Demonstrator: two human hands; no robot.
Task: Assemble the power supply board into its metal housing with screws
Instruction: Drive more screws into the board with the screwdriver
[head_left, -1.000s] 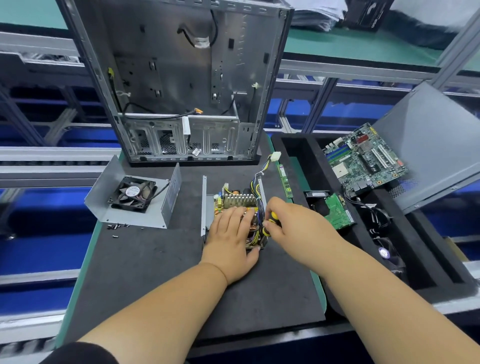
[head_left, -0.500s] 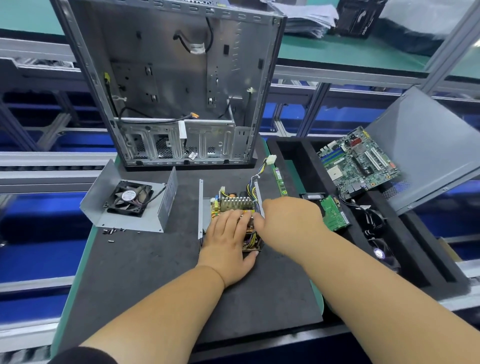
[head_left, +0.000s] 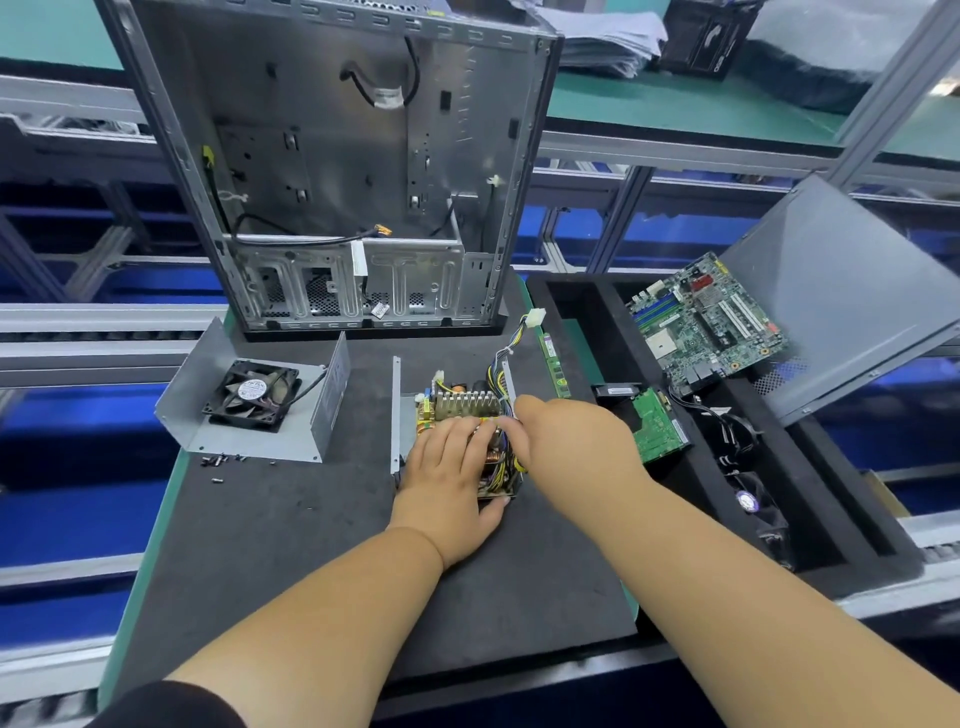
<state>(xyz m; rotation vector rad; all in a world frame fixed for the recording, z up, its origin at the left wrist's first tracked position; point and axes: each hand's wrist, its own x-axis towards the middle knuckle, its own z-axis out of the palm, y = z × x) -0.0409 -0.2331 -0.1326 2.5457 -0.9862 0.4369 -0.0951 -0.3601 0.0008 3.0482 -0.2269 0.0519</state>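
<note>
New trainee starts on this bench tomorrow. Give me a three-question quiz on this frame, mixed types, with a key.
1. True or false: the black cooling fan sits inside the tall grey computer case.
2. Which hand lies flat on the yellow power supply board?
3. The small dark screws lie: A) on the black foam mat B) in the black foam tray C) on the green motherboard.

Key: 1 false; 2 left hand; 3 A.

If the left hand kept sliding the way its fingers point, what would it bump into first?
Probably the ribbed metal heatsink on the power supply board, just past the left hand fingertips. Beyond it stands the open computer case. Depth is hard to judge from above.
</note>
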